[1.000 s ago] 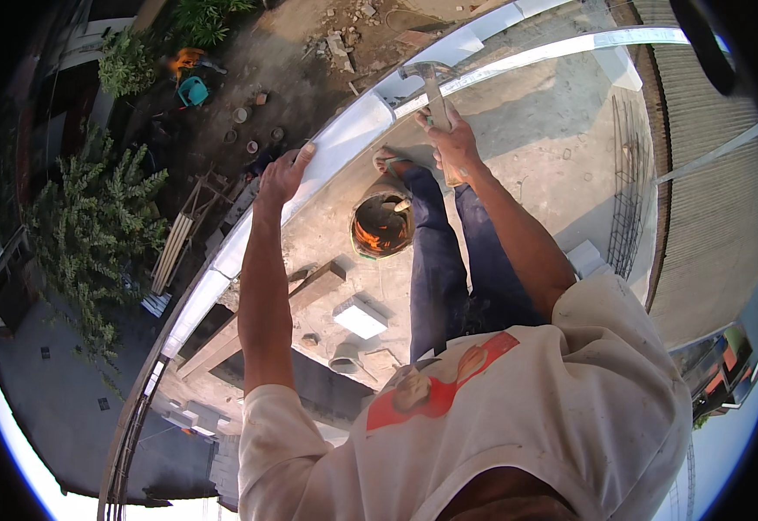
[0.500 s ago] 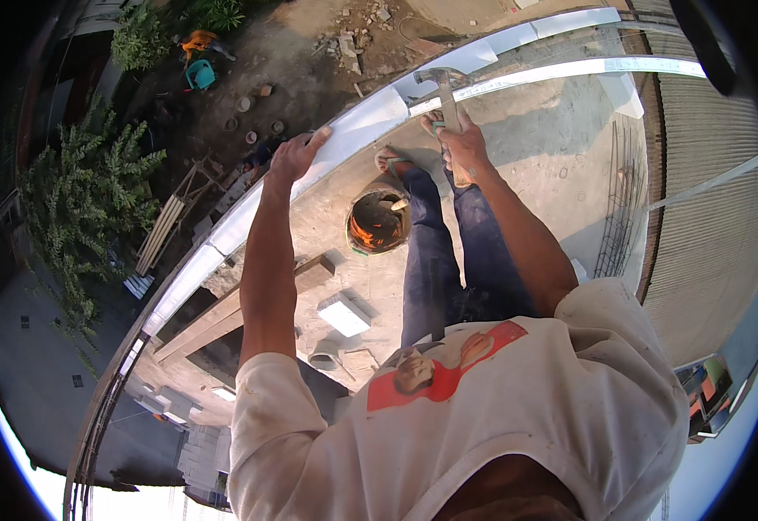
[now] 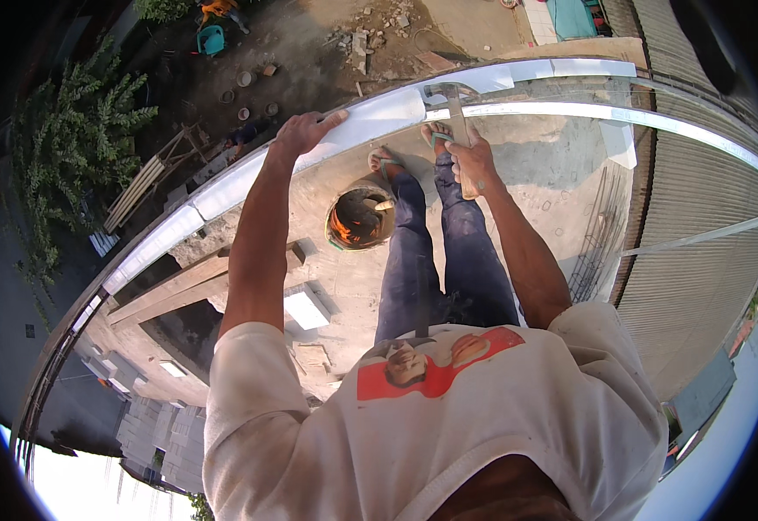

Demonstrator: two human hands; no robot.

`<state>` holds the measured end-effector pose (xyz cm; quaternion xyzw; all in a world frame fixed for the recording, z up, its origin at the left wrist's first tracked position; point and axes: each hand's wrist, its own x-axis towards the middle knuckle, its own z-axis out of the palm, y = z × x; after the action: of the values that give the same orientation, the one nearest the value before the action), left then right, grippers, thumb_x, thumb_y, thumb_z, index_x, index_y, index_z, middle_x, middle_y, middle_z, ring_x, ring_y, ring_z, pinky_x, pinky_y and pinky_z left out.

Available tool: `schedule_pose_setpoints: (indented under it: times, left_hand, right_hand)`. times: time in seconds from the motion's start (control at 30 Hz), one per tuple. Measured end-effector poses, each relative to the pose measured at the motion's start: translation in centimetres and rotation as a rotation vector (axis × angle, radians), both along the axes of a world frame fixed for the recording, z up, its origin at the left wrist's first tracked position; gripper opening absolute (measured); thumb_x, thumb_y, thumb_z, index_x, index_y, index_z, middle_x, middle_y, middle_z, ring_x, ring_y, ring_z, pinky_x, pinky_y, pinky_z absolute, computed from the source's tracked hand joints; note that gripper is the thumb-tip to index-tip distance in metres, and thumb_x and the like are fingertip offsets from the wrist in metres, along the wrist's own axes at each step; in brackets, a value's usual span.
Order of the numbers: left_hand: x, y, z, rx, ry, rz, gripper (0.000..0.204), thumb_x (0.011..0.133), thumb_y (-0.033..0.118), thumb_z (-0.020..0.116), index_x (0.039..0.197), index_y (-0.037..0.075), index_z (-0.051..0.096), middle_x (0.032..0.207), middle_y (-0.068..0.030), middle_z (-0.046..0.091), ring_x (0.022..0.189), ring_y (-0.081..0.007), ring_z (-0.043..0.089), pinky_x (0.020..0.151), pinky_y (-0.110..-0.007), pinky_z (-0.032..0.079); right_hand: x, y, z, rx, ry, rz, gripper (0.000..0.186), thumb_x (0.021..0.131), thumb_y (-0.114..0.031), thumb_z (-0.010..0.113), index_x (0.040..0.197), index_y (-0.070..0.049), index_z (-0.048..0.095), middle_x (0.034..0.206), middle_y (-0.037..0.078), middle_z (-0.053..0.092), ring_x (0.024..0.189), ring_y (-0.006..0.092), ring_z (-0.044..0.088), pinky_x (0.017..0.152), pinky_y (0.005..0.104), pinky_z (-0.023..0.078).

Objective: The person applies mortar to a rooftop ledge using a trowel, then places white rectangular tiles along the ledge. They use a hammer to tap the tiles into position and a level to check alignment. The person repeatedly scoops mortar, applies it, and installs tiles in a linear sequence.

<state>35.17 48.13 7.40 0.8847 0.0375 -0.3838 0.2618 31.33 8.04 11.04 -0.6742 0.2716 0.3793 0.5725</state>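
Note:
My right hand is closed round the wooden handle of a claw hammer. The hammer's head is by the row of white blocks along the wall edge, close to one end of a long pale bar. Whether the head touches a block I cannot tell. On the same row, to the left, my left hand rests with its thumb stretched out, holding nothing; its other fingers are partly hidden at the outer edge.
A bucket with a tool handle stands by my sandalled feet. Nearby lie a loose white block, wooden planks beside a dark opening, and a rebar cage. Beyond the wall edge is a drop to lower ground, where a person in orange is.
My view has shifted, bringing more of the right-hand side into the picture. The hammer head sits slightly lower relative to the blocks. My left hand stays on the row.

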Motion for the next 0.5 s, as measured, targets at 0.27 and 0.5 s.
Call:
schedule_pose_setpoints:
  times: [0.27,0.5]
  left_hand:
    - [0.1,-1.7,2.5,0.09,0.089,0.007,0.102,0.09,0.09,0.041,0.13,0.0,0.071,0.136,-0.025,0.067,0.137,-0.04,0.056,0.121,-0.061,0.029]
    - [-5.2,-3.1,3.1,0.258,-0.262,0.191,0.076,0.101,0.068,0.05,0.151,0.011,0.055,0.154,-0.0152,0.054,0.151,-0.0331,0.042,0.125,-0.068,0.017]
  right_hand:
    - [-5.3,-7.1,3.8,-0.256,0.087,0.279,0.05,0.094,-0.015,0.072,0.138,0.0,0.055,0.076,0.006,0.06,0.052,0.0137,0.058,0.046,0.0343,0.051]
    - [-10.0,-10.8,14.1,-0.357,-0.232,0.66,0.037,0.089,-0.01,0.075,0.122,-0.001,0.06,0.086,0.015,0.07,0.068,0.0252,0.069,0.064,0.0385,0.055]
